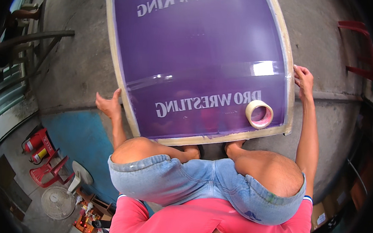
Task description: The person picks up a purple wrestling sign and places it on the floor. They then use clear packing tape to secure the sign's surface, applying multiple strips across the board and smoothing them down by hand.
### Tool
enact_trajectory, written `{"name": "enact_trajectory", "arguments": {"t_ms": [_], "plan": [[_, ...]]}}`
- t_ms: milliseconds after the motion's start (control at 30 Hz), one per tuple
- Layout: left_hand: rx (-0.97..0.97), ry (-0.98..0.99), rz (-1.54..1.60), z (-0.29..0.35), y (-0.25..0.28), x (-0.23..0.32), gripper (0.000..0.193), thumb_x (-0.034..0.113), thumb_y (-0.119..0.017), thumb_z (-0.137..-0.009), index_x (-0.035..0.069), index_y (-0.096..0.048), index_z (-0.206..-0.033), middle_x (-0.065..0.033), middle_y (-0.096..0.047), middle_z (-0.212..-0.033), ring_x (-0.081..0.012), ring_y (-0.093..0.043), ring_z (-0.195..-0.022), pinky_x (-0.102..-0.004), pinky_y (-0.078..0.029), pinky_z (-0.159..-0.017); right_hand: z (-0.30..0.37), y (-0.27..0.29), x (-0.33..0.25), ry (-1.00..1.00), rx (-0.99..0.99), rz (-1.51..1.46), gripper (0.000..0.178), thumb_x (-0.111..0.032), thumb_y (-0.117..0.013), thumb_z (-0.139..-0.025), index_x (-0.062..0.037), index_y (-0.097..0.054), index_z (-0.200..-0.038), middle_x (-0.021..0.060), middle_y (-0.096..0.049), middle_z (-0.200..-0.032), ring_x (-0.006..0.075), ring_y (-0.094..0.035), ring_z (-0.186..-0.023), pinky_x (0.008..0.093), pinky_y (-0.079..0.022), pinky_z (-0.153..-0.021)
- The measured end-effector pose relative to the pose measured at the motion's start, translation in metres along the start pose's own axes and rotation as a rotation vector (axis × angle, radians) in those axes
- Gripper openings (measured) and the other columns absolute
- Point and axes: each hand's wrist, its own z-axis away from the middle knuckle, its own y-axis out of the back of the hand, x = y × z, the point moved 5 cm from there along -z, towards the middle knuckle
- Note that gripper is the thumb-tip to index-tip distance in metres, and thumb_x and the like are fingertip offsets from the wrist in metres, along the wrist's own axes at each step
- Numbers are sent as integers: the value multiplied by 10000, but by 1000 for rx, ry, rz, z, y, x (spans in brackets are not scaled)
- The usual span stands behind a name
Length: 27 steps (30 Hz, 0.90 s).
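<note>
A large screen-printing frame (115, 44) with a pale wooden border and taped edges lies in front of my knees. Its purple mesh (199, 40) bears mirrored pale lettering, and a glossy clear band (223, 71) crosses it from side to side. A roll of cream tape (253, 115) rests on the mesh at the near right corner. Beside the frame's left edge is my left hand (109, 105), open, thumb and fingers apart, nothing in it. My right hand (304, 81) has bent fingers closed at the right edge, by the band's end; its fingertips are partly hidden.
On the left are a dark curved metal stand (33, 39), red fire extinguishers (34, 142), a red chair (46, 174) and a round fan (58, 202). A red plastic chair (363, 50) stands at the far right. Blue flooring (76, 131) meets grey concrete (78, 71).
</note>
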Motion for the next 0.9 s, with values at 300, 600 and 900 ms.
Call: {"name": "enact_trajectory", "arguments": {"t_ms": [300, 600, 900], "plan": [[-541, -1041, -19, 159, -42, 172, 1037, 744, -478, -828, 61, -214, -1562, -150, -129, -1643, -298, -65, -1528, -582, -28, -1207, -7, 10, 12, 136, 175, 180, 625, -396, -726, -896, 18, -526, -1319, 84, -622, -1109, 156, -601, -1002, 337, -496, -800], [-425, -527, -115, 71, -18, 26, 956, 714, -308, -941, 6, -146, -1562, -163, -99, -1646, -312, -72, -1525, -521, -24, -1218, 201, -60, -45, 1256, -84, 770, 464, -361, -682, -903, -16, -590, -1201, 137, -596, -1181, 329, -547, -1136, 496, -388, -970], [-291, 32, 459, 36, -40, 10, 670, 422, -584, -982, -101, -445, -1378, -235, -586, -1296, -322, -578, -1170, -376, -445, -997, 253, -118, -37, 1383, -412, 747, 222, -81, -715, -741, -75, -677, -960, 22, -644, -873, 229, -607, -941, 512, -359, -953]]}}
